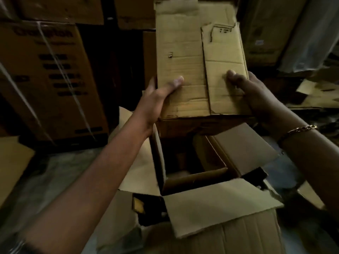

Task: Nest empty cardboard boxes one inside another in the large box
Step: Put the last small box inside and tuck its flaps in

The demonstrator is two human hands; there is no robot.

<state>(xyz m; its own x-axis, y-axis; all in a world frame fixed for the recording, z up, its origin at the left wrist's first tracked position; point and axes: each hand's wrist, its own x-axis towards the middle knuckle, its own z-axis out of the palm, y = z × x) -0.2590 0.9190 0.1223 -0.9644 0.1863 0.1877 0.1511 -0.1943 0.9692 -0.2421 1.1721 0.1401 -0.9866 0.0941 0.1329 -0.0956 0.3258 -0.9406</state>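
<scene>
I hold a tan cardboard box (187, 57) up in front of me, its two long flaps facing me. My left hand (161, 96) grips its lower left edge, thumb on the left flap. My right hand (245, 90) grips the lower right side, thumb pressed on the narrower right flap. The box hangs above the large open box (216, 204) on the floor, whose flaps are spread outward. Inside that large box stands a smaller open box (198, 176), with a dark hollow in its middle.
A tall printed carton (49, 79) wrapped in strapping stands at the left. More stacked cartons (266, 33) fill the back and right. Loose flattened cardboard (317, 96) lies at the right, and a cardboard sheet (12, 162) juts in at the left edge.
</scene>
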